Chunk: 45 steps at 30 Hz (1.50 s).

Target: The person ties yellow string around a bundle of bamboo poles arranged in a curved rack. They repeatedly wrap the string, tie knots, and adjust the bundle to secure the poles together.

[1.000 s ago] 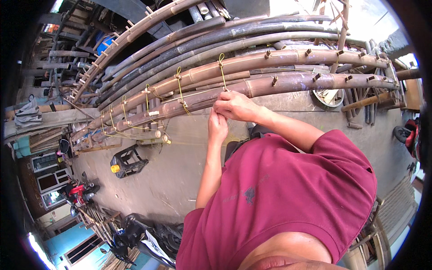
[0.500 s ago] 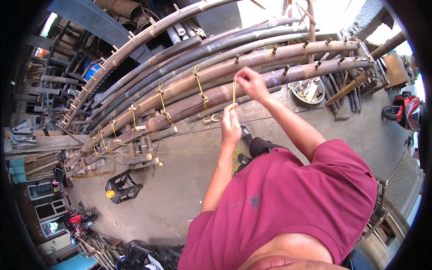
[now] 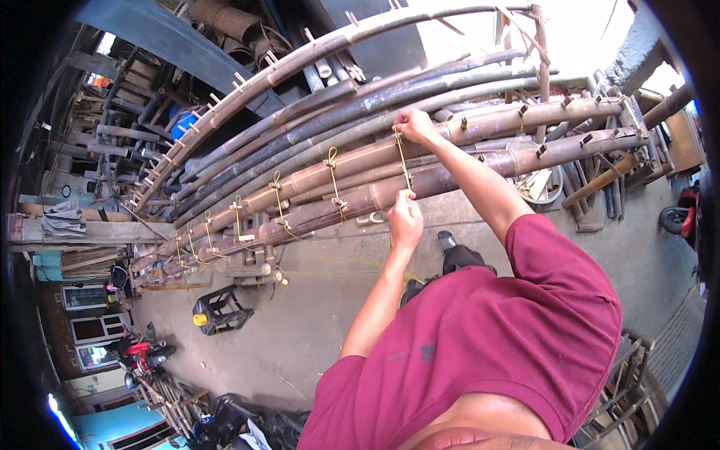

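Note:
A yellow cord (image 3: 403,159) stretches between my two hands, across two long bamboo poles. My right hand (image 3: 414,126) pinches its upper end beside the upper bamboo pole (image 3: 367,160), where a peg is mostly hidden by the fingers. My left hand (image 3: 405,220) grips the cord's lower end just below the lower bamboo pole (image 3: 439,178), next to a small peg. Farther left, several similar loops of yellow cord (image 3: 334,176) are strung from pegs on one pole to pegs on the other. Bare pegs (image 3: 541,151) stand along the right part of the poles.
More bamboo poles (image 3: 405,86) lie behind, beneath a curved pegged pole (image 3: 285,67). A black stool (image 3: 225,309) with a yellow-capped container stands on the floor at left. At right is a basin (image 3: 541,184) of bamboo pieces. Loose cord trails across the floor.
Both hands have come in against the poles, the right to the upper pole and the left to the lower. The cord now spans the two poles. The view has shifted slightly.

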{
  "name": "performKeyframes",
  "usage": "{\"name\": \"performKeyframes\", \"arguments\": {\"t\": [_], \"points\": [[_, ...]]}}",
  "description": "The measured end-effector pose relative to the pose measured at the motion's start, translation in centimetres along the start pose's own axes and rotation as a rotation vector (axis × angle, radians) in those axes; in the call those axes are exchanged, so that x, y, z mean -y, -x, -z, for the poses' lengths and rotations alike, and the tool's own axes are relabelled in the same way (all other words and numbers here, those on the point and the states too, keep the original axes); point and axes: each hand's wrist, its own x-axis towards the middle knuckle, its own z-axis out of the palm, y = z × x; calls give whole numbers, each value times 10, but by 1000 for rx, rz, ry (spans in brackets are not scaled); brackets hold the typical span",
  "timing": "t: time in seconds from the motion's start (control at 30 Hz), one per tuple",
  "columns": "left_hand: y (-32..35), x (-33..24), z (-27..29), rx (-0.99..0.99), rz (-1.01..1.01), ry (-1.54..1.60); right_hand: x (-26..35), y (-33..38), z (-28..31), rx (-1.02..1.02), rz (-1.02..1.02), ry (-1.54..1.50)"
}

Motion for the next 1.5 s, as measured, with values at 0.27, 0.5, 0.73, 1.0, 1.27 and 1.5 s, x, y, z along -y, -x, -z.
{"name": "performKeyframes", "arguments": {"t": [0.27,0.5,0.73,1.0,1.27,1.5], "points": [[8,39,-46,-116,34,-100,7,0,-4,118,-11,153],[3,-1,-37,-284,-53,-113,8,0,4,99,26,110],[8,23,-68,-262,72,-287,5,1,1,135,40,106],[6,38,-61,-376,687,827,4,0,1,121,33,100],[7,7,-55,-487,492,994,31,47,47,68,345,-293],[16,5,-44,-180,366,786,46,149,86,417,750,-143]]}}
